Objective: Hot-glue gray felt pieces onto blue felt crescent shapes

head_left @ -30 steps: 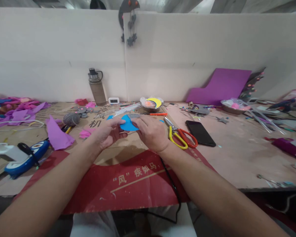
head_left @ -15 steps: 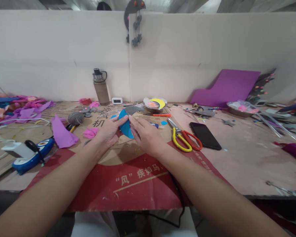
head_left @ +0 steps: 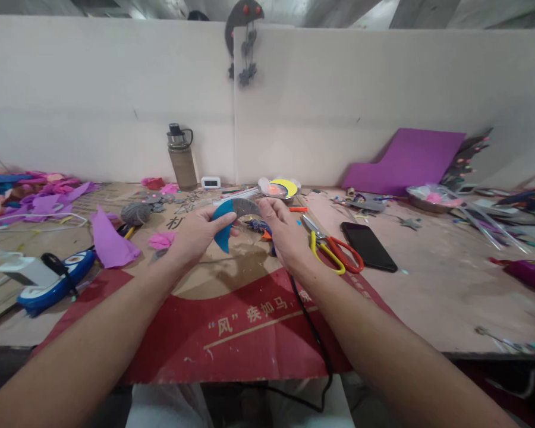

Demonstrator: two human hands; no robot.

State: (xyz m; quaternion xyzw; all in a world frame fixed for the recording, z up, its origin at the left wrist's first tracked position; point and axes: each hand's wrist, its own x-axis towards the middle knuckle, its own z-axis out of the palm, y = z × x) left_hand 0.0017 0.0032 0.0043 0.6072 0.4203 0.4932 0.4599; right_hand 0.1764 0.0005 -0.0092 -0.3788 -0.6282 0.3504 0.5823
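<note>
A crescent of two colours is held up over the table between my hands: a blue felt-like part (head_left: 223, 223) on the left and a grey arc (head_left: 246, 206) curving right. My left hand (head_left: 198, 233) pinches the blue part, thumb in front. At the other end, my right hand (head_left: 282, 229) has its thumb and fingertips closed at the tip of the grey arc. Partly hidden by my right hand is a dark blue and orange object (head_left: 266, 233) that I cannot name. Scissors (head_left: 327, 245) with yellow and red handles lie right of my right hand.
A phone (head_left: 369, 246) lies beyond the scissors. At left are a power strip (head_left: 78, 274), purple felt (head_left: 112, 239) and grey yarn (head_left: 135, 213). A bottle (head_left: 183, 160) stands by the partition. A bowl (head_left: 289, 189) holds a yellow crescent. A black cable (head_left: 314, 330) hangs over the front edge.
My right hand has moved right from the blue part to the grey arc's far end, uncovering the arc. My left hand still holds the blue part, now slightly further left.
</note>
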